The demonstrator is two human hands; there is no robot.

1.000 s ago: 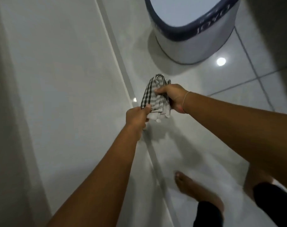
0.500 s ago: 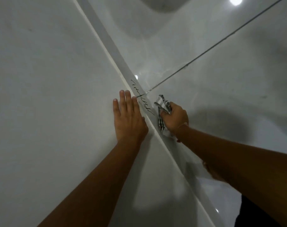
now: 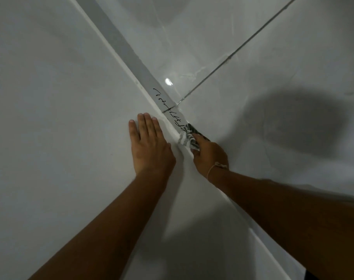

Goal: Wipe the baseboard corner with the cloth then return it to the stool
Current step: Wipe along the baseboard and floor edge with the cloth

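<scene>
My right hand (image 3: 209,153) grips a bunched black-and-white checked cloth (image 3: 187,136) and presses it against the grey baseboard (image 3: 129,51), right at the near end of some black scribbled marks (image 3: 168,107). The baseboard runs diagonally from the top left down to the right. My left hand (image 3: 149,145) lies flat on the white wall (image 3: 50,118), fingers together and stretched out, just left of the cloth. The stool is out of sight.
Glossy white floor tiles (image 3: 253,118) fill the right side, crossed by a dark grout line (image 3: 232,53) that meets the baseboard at the marks. A bright light reflection (image 3: 168,81) and a large shadow (image 3: 293,122) lie on the floor.
The view dropped close to the baseboard and the stool left the frame. My left hand let go of the cloth and went flat on the wall. My right hand brought the cloth onto the marked baseboard.
</scene>
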